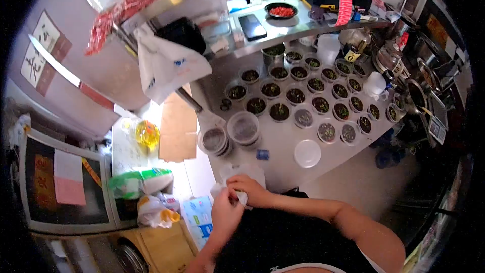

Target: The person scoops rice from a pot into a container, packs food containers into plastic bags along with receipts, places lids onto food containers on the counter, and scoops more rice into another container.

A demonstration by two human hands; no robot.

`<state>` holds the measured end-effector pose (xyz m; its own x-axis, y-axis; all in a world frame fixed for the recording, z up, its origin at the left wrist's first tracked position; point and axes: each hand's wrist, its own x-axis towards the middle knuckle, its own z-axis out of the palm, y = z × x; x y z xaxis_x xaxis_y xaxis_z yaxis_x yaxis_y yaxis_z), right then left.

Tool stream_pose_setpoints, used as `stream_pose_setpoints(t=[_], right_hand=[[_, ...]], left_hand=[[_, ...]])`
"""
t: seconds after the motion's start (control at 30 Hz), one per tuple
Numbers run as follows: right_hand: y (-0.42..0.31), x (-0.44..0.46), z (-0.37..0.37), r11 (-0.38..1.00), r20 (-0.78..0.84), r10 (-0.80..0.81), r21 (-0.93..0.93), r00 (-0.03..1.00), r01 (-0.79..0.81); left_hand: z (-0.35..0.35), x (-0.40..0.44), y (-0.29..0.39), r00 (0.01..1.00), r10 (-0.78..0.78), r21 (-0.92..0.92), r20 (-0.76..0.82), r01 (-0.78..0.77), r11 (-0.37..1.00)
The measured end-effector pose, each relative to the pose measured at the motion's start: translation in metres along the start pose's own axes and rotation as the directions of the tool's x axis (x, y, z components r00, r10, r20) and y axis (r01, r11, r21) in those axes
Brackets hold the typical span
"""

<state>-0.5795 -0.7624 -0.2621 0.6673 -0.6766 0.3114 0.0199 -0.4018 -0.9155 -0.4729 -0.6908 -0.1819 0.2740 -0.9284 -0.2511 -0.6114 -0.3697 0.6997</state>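
Note:
Both hands are close together at the near edge of the metal counter, low in the middle of the head view. My left hand (227, 211) has its fingers closed on a crumpled white tissue (217, 190). Fingers bent, my right hand (248, 190) pinches the same tissue from the other side. More white paper (247, 173) lies on the counter just beyond them. A small blue object (262, 154) and a round white lid (307, 153) rest farther right. Stacked clear tubs (243, 129) stand behind the hands, beside another stack (214, 141).
Several round cups of dark soil and seedlings (295, 95) cover the metal counter (283, 172). Above hangs a shelf (227, 45) bearing a phone (252, 27) and a bowl of red pieces (281, 11). Bags (157, 211) and an oil bottle (147, 133) are at left.

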Motion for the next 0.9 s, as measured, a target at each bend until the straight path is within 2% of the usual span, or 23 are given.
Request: stream_pose_setpoints(t=[0.03, 0.1, 0.13, 0.2, 0.27, 0.3, 0.33, 0.37, 0.4, 0.43, 0.47, 0.5, 0.57, 0.6, 0.63, 0.7, 0.73, 0.77, 0.83, 0.9], right_hand=[[0.004, -0.003, 0.004, 0.999, -0.065, 0.039, 0.018, 0.997, -0.038], [0.010, -0.004, 0.002, 0.930, 0.033, 0.321, 0.177, 0.947, -0.321], [0.011, -0.005, -0.001, 0.855, 0.102, 0.446, 0.244, 0.889, -0.457], [0.062, -0.019, -0.005, 0.568, 0.365, 0.583, 0.456, 0.726, -0.685], [0.080, -0.027, -0.006, 0.612, 0.444, 0.567, 0.337, 0.694, -0.716], [0.077, -0.027, -0.003, 0.789, 0.389, 0.513, 0.137, 0.765, -0.599], [0.076, -0.029, -0.003, 0.892, 0.351, 0.445, -0.086, 0.824, -0.445], [0.054, -0.027, -0.005, 0.901, 0.356, 0.415, -0.289, 0.837, -0.324], [0.047, -0.036, -0.010, 0.929, 0.471, 0.282, -0.353, 0.836, -0.115], [0.044, -0.043, -0.020, 0.918, 0.591, 0.143, -0.379, 0.794, 0.118], [0.041, -0.044, -0.033, 0.861, 0.705, 0.008, -0.366, 0.709, 0.354], [0.037, -0.037, -0.058, 0.846, 0.656, -0.108, -0.334, 0.747, 0.416], [0.030, -0.029, -0.064, 0.981, 0.527, -0.085, -0.105, 0.846, 0.164], [0.029, -0.026, -0.059, 0.999, 0.457, -0.042, 0.036, 0.889, 0.029], [0.040, -0.024, -0.046, 0.967, 0.386, 0.113, 0.167, 0.915, -0.190], [0.052, 0.000, -0.026, 0.988, 0.271, 0.154, -0.040, 0.950, -0.149], [0.052, 0.008, -0.018, 0.980, 0.211, 0.166, -0.145, 0.963, -0.137], [0.049, 0.009, -0.012, 0.968, 0.185, 0.107, -0.244, 0.977, -0.059], [0.055, 0.013, -0.010, 0.984, 0.300, 0.175, -0.024, 0.938, -0.176], [0.061, 0.011, -0.011, 0.929, 0.390, 0.255, 0.154, 0.885, -0.336]], left_hand=[[-0.005, 0.002, 0.008, 0.997, 0.079, 0.111, -0.013, -0.077, 0.991], [-0.010, 0.004, 0.016, 0.973, 0.230, 0.322, -0.017, -0.213, 0.923], [-0.009, 0.012, 0.005, 0.984, 0.150, 0.148, -0.095, -0.135, 0.980], [-0.002, 0.043, -0.059, 0.980, -0.056, -0.229, -0.193, 0.010, 0.973], [0.033, 0.073, -0.168, 0.921, -0.285, -0.285, -0.266, 0.207, 0.936], [0.041, 0.074, -0.165, 0.937, -0.195, -0.335, -0.291, 0.091, 0.938], [0.050, 0.074, -0.162, 0.945, -0.249, -0.462, -0.211, 0.128, 0.878], [0.056, 0.090, -0.171, 0.922, -0.293, -0.462, -0.251, 0.152, 0.874], [0.061, 0.099, -0.178, 0.890, -0.349, -0.468, -0.292, 0.185, 0.864], [0.062, 0.103, -0.186, 0.847, -0.464, -0.624, -0.258, 0.221, 0.750], [0.059, 0.106, -0.186, 0.799, -0.563, -0.758, -0.212, 0.229, 0.610], [0.066, 0.103, -0.185, 0.813, -0.556, -0.827, -0.175, 0.185, 0.531], [0.066, 0.090, -0.165, 0.858, -0.471, -0.875, -0.204, 0.056, 0.480], [0.061, 0.080, -0.148, 0.877, -0.426, -0.888, -0.221, 0.000, 0.459], [0.049, 0.064, -0.107, 0.882, -0.381, -0.828, -0.277, -0.018, 0.560], [0.047, 0.041, -0.095, 0.908, 0.066, -0.530, -0.413, -0.298, 0.794], [0.050, 0.031, -0.092, 0.867, 0.293, -0.349, -0.404, -0.442, 0.826], [0.054, 0.024, -0.089, 0.870, 0.263, -0.379, -0.417, -0.430, 0.820], [0.059, 0.024, -0.076, 0.867, 0.218, -0.432, -0.448, -0.424, 0.796], [0.057, 0.021, -0.062, 0.908, 0.240, -0.265, -0.343, -0.339, 0.903]])
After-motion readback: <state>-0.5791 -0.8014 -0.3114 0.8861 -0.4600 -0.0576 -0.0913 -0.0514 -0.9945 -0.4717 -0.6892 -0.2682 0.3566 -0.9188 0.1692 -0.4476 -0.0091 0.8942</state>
